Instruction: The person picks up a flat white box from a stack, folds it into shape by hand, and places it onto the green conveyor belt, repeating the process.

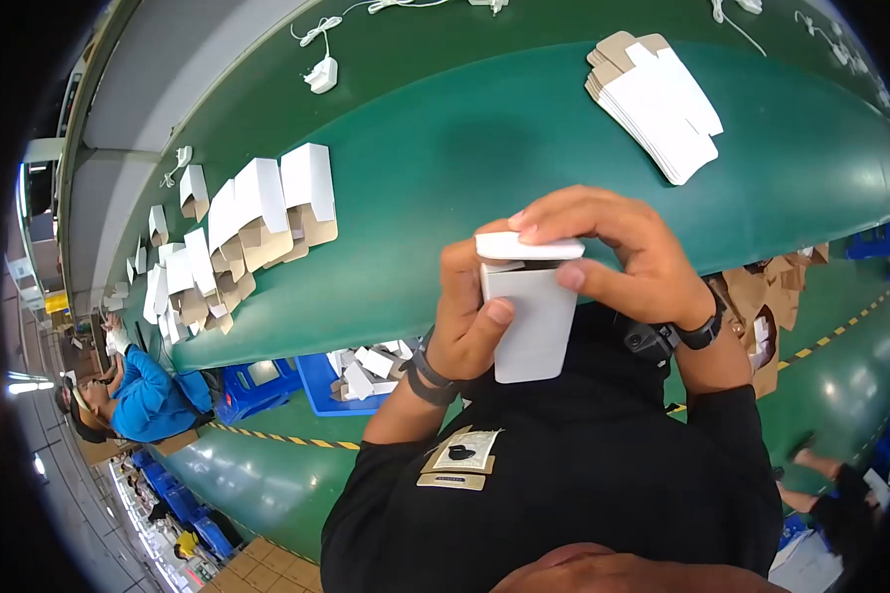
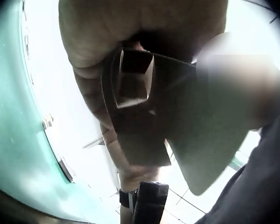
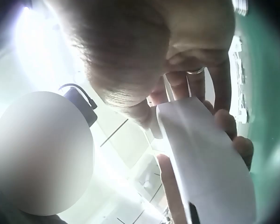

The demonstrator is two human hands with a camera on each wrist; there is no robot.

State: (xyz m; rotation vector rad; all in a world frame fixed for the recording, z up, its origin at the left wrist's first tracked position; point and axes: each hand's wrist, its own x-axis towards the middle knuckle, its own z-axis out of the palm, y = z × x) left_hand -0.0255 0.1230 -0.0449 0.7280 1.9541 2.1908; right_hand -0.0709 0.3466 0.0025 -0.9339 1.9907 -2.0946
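Note:
In front of the chest, a small white carton is held upright between both hands. My left hand grips its body from the side, thumb across the near face. At the top end, the carton's flap stands slightly raised, with a dark gap beneath it. My right hand pinches around this end, fingers over the flap and thumb at the upper right corner. The right wrist view shows the long white side of the carton below the right hand's fingers. From the left wrist, the carton looks dark and shaded.
On the green table, several white cartons with brown flaps stand at left. A stack of flat cartons lies at the far right. White chargers lie along the back. A blue bin sits below the table edge; another person works at left.

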